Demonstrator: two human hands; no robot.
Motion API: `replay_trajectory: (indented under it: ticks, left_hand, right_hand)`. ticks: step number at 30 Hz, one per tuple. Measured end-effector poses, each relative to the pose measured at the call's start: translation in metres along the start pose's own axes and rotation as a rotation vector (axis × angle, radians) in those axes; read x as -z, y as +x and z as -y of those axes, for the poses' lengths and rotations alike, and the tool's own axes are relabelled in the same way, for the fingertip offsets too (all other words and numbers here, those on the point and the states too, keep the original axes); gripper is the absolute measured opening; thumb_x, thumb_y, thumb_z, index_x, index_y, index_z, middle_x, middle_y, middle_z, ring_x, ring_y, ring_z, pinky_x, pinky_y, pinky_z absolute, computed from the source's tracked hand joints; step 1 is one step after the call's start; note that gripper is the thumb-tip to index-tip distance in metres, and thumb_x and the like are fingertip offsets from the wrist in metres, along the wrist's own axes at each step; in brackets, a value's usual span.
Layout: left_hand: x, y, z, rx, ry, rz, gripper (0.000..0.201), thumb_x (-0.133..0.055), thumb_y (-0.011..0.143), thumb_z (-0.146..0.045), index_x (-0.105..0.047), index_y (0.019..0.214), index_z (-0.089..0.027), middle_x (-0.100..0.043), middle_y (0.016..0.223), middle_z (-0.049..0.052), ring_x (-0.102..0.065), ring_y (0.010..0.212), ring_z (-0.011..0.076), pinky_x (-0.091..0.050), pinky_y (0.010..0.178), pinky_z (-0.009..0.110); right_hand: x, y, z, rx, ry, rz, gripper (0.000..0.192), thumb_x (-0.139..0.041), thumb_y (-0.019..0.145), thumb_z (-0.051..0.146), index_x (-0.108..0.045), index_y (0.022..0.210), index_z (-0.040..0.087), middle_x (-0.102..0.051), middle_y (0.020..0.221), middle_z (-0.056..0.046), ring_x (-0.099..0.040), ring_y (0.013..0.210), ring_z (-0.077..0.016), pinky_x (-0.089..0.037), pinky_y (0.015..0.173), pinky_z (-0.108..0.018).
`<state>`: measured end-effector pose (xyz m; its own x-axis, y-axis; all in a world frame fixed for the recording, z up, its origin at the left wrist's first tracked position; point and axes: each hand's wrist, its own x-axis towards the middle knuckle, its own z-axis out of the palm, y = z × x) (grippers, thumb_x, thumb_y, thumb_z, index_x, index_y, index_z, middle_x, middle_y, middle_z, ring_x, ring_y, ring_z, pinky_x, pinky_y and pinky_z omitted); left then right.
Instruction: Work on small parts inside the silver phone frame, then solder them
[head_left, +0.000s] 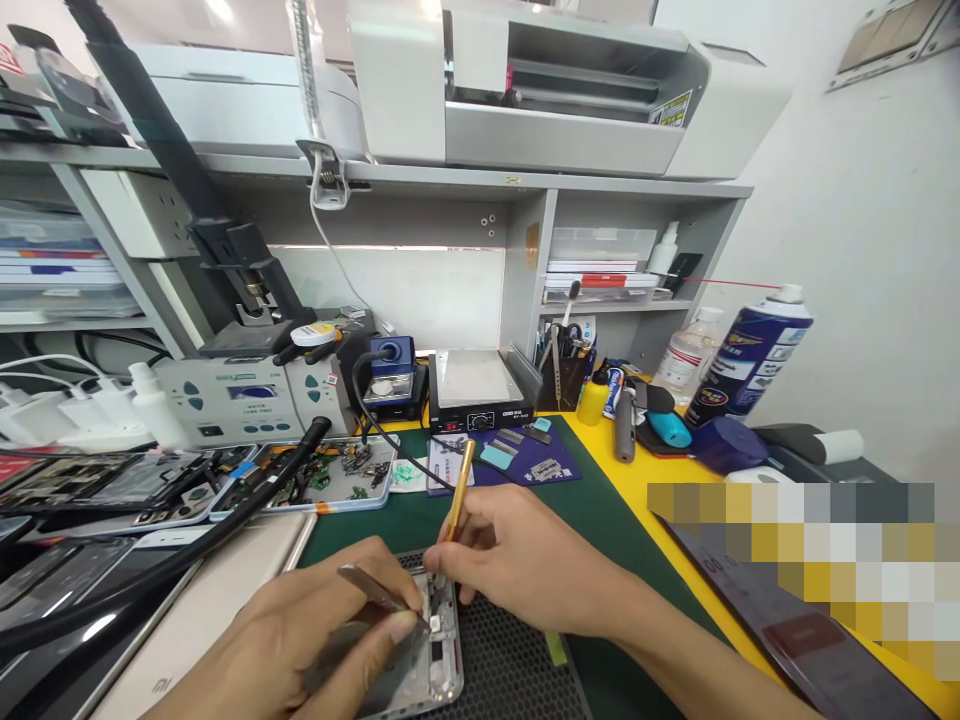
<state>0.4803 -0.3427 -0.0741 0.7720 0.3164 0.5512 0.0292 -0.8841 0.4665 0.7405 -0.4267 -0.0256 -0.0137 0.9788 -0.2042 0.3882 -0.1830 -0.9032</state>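
Observation:
A phone frame (444, 675) with small metal and white parts along its edge lies open on a black honeycomb-patterned mat (510, 650). My left hand (315, 620) is closed on metal tweezers (375, 590), pinched between thumb and finger. Their tips reach a small white part at the side of the frame. My right hand (517, 555) grips a slim gold-coloured, pen-shaped tool (461, 490) that leans slightly. Its working tip is hidden by my fingers near the frame's upper edge. My left hand covers much of the frame.
A tray of small circuit parts (375, 470) and a gold-coloured phone back (217, 590) lie left, with a black hose (277, 480) crossing over. A heating plate (480, 385) stands behind. At right are a yellow bottle (592, 400) and a spray can (750, 355).

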Motion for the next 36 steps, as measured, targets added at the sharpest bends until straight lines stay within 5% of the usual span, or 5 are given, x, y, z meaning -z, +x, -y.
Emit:
replay_trajectory:
  ticks: [18, 21, 27, 36]
  left_hand:
    - [-0.001, 0.000, 0.004, -0.028, 0.025, -0.053, 0.022, -0.063, 0.129, -0.023, -0.078, 0.125, -0.039, -0.092, 0.104, -0.007, -0.092, 0.088, 0.0127, -0.071, 0.079, 0.012]
    - [-0.005, 0.007, -0.001, 0.024, 0.045, -0.072, 0.012, -0.076, 0.126, -0.040, -0.083, 0.118, -0.034, -0.090, 0.099, -0.001, -0.091, 0.088, 0.0204, -0.075, 0.079, 0.021]
    - [-0.010, 0.032, -0.015, 0.050, 0.088, -0.088, 0.031, -0.085, 0.119, -0.063, -0.086, 0.113, -0.033, -0.086, 0.094, 0.002, -0.088, 0.090, 0.0249, -0.076, 0.079, 0.027]
    - [0.000, 0.000, -0.001, 0.044, 0.008, -0.019, 0.020, -0.065, 0.129, -0.027, -0.080, 0.118, -0.035, -0.088, 0.098, -0.005, -0.089, 0.085, 0.0143, -0.072, 0.078, 0.016]
  right_hand:
    - [0.002, -0.005, 0.003, 0.082, -0.073, -0.003, 0.038, -0.086, 0.114, 0.012, -0.066, 0.084, 0.024, -0.072, 0.079, 0.004, -0.069, 0.079, -0.0204, -0.040, 0.069, -0.032]
    - [0.002, -0.005, 0.003, 0.085, -0.067, 0.011, 0.039, -0.084, 0.115, 0.012, -0.065, 0.083, 0.024, -0.071, 0.078, 0.004, -0.068, 0.079, -0.0205, -0.041, 0.069, -0.032]
    - [0.003, -0.006, 0.003, 0.128, -0.036, 0.031, 0.042, -0.085, 0.114, 0.013, -0.063, 0.080, 0.024, -0.063, 0.075, 0.006, -0.059, 0.073, -0.0175, -0.040, 0.067, -0.030]
    - [0.003, -0.008, 0.001, 0.193, -0.009, 0.057, 0.038, -0.086, 0.109, 0.010, -0.065, 0.080, 0.025, -0.058, 0.073, 0.008, -0.054, 0.070, -0.0166, -0.041, 0.066, -0.028]
